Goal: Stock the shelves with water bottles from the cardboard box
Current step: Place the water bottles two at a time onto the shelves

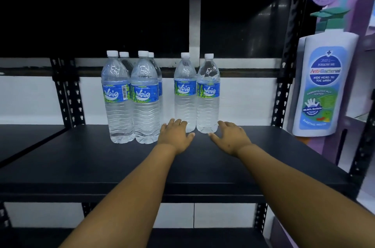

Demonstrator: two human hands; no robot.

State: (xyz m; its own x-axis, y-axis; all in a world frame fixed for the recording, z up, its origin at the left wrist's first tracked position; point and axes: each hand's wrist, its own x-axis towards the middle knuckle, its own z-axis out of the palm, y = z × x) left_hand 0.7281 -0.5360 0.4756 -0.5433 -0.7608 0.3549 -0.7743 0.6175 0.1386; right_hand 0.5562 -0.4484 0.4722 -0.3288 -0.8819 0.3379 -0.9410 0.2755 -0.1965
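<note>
Six water bottles stand upright on the black shelf (263, 156), all with white caps and blue labels. On the left is a group of four: two near bottles (118, 97) (145, 98) side by side, and two far bottles (124, 61) (154, 61) mostly hidden behind them, so only their caps and shoulders show. On the right is a pair (185, 93) (208, 93) standing side by side, set a little farther back.

The left hand (175, 136) lies open at the foot of the left bottle of the pair, with the fingers spread. The right hand (230, 138) is open too, just beside the base of the right bottle. The fingertips may be touching the bottles, but it is hard to tell.

A gap lies between the group and the pair. The near part of the shelf is bare up to its front edge. A big soap bottle display (324, 85) stands at the right, cut off at the edge.
</note>
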